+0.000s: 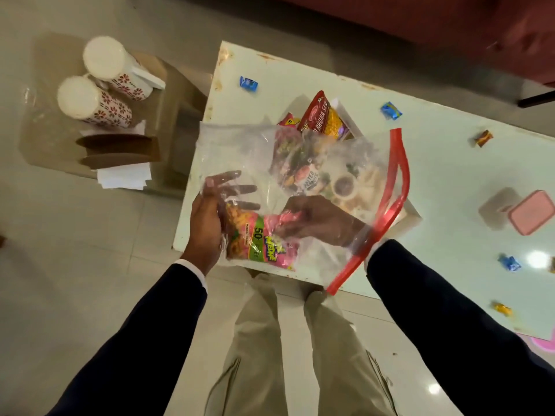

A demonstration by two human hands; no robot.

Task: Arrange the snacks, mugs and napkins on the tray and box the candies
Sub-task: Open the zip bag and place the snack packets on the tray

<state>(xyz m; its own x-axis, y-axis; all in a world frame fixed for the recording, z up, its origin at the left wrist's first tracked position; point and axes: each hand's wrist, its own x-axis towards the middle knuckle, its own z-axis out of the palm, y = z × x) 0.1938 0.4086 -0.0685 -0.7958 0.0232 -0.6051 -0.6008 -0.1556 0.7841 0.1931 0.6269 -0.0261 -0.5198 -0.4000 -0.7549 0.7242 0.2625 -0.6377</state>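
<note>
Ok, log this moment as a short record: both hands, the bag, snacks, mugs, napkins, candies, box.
left hand: holds the clear zip bag from outside, at its closed end
right hand: inside the bag, fingers on the pink snack packet
tray: on the white table, red snack packet and others on it
mugs: two, upside down on the side table
napkins: brown and white, beside the mugs
candies: scattered loose on the table
pink box: on the table, contents not visible
</note>
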